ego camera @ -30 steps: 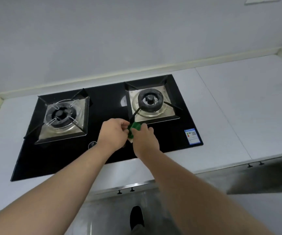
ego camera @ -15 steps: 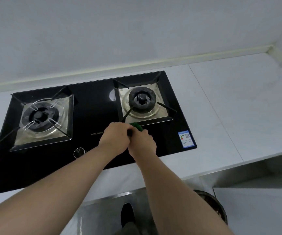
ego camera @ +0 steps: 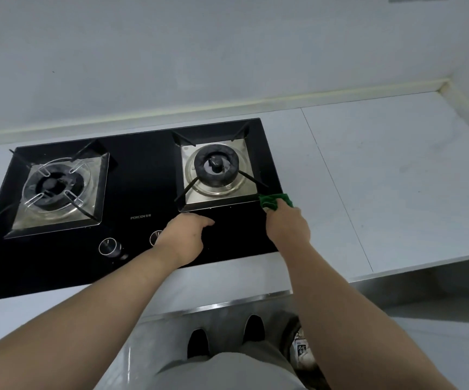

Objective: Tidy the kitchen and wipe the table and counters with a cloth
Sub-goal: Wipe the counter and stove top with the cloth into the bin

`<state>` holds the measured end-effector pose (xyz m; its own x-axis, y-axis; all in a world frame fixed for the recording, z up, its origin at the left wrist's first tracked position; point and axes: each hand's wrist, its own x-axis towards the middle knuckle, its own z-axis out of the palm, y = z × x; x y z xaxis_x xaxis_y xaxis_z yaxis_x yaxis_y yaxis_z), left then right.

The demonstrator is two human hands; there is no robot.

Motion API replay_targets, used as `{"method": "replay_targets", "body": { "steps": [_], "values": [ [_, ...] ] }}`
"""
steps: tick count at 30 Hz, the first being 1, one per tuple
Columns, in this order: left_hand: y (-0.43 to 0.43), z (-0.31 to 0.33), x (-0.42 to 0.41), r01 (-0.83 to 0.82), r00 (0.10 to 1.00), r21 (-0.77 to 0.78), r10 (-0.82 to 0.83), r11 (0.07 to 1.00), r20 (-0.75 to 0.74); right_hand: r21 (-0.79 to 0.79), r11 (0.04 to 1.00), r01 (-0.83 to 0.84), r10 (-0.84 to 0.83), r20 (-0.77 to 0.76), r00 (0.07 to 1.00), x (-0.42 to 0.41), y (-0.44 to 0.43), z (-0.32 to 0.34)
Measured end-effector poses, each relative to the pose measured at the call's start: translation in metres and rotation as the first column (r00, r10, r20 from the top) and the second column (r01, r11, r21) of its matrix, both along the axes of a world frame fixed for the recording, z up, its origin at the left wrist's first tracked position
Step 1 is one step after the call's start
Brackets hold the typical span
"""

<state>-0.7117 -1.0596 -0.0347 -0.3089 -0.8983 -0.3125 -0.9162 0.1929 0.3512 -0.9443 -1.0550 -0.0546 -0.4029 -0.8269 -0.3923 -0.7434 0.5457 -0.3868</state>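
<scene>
My right hand grips a small bunched green cloth and presses it on the black glass hob at the front right corner of the right burner. My left hand rests with loosely curled fingers on the hob glass in front of that burner and holds nothing. The white counter runs out to the right of the hob.
The left burner has a wire pan support. Two round knobs sit at the hob's front edge, one partly behind my left wrist. A bin with rubbish stands on the floor below, by my feet. The wall corner closes the counter's far right.
My hands have come apart. The right hand carried the green cloth to the right, to the burner's front right corner, and the left hand let go of it and stayed on the glass.
</scene>
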Motion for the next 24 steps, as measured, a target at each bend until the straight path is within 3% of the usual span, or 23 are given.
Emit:
{"method": "replay_targets", "body": {
  "steps": [8,12,14,16,18,20,24],
  "values": [
    [0.025,0.002,0.013,-0.031,0.997,-0.082,0.025,0.996,-0.073,-0.018,1.0,0.026,-0.028,-0.114,0.993,-0.052,0.005,0.006],
    [0.032,0.002,0.022,-0.079,0.982,-0.088,0.062,0.993,-0.18,-0.087,0.984,-0.154,0.137,-0.176,0.975,-0.006,0.04,0.018],
    [0.041,0.002,0.025,-0.141,0.959,-0.009,0.134,0.99,-0.25,-0.078,0.966,-0.248,0.233,-0.162,0.959,0.032,0.063,0.022],
    [0.05,0.001,0.031,-0.28,0.835,0.268,0.372,0.922,-0.406,-0.061,0.941,-0.334,0.323,-0.146,0.935,0.073,0.083,0.022],
    [0.059,0.005,0.043,-0.335,0.6,0.578,0.641,0.744,-0.478,-0.037,0.908,-0.417,0.408,-0.142,0.902,0.113,0.098,0.021],
    [0.069,0.004,0.068,-0.329,0.464,0.698,0.753,0.636,-0.467,-0.026,0.876,-0.482,0.476,-0.125,0.871,0.158,0.113,0.023],
    [0.084,-0.009,0.144,-0.488,0.495,0.597,0.765,0.637,-0.411,-0.025,0.792,-0.61,0.606,-0.087,0.791,0.243,0.131,0.027]
  ]
}}
